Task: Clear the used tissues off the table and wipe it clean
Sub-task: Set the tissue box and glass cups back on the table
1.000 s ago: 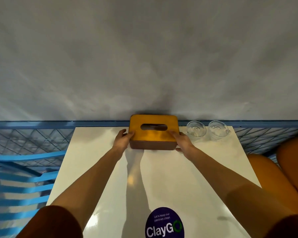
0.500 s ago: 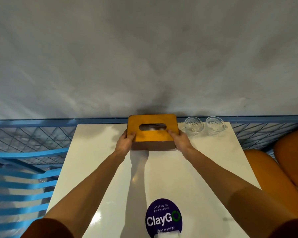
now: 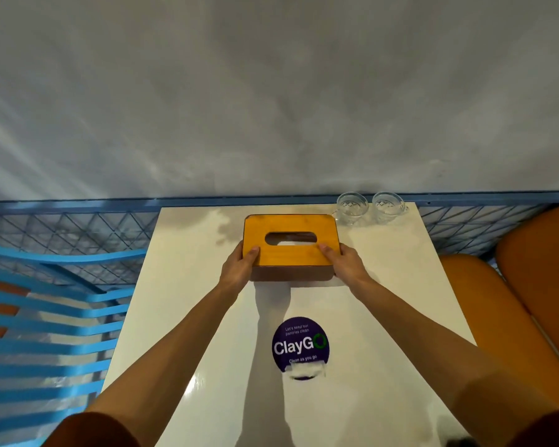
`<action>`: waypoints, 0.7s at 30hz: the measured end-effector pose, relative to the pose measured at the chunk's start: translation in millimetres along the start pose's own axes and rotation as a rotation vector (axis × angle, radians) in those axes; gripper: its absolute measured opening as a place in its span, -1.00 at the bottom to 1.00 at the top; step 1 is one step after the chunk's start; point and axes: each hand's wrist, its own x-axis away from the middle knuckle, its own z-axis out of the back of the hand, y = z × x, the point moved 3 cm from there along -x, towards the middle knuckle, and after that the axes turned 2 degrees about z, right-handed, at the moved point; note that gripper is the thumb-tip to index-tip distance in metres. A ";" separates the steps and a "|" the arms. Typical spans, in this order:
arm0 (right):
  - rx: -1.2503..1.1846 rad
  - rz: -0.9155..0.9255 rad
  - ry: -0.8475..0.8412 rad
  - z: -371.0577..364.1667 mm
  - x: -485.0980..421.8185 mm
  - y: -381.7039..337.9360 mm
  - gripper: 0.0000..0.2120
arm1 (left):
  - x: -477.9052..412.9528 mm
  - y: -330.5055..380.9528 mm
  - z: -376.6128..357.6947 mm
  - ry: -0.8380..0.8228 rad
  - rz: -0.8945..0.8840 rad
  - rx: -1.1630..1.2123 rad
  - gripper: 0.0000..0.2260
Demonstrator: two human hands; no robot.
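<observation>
A wooden tissue box (image 3: 291, 246) with an oval slot in its yellow lid is over the far half of the white table (image 3: 188, 285). My left hand (image 3: 239, 269) grips its left side and my right hand (image 3: 346, 266) grips its right side, thumbs on the lid. White tissue shows inside the slot. The box looks lifted a little off the table, with its shadow below it. No loose tissues are visible on the table.
Two clear glass cups (image 3: 352, 206) (image 3: 388, 204) stand at the table's far right corner by a blue mesh rail (image 3: 78, 227). A purple round "ClayGo" sticker (image 3: 300, 345) is on the table. Blue slatted chair (image 3: 46, 333) on the left, orange seats (image 3: 513, 301) on the right.
Both hands have drawn the tissue box away from the far edge toward me, and it seems raised off the table. The view has tilted down a little.
</observation>
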 end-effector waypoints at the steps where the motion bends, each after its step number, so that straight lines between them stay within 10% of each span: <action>1: 0.004 0.003 0.000 0.8 5.6 5.2 -0.46 | 7.0 -4.5 -0.5 0.000 -0.002 -0.011 -0.50; 21: 0.057 0.037 -0.040 -7.9 70.3 62.0 -0.61 | 81.8 -70.1 -2.1 0.032 0.014 -0.075 -0.53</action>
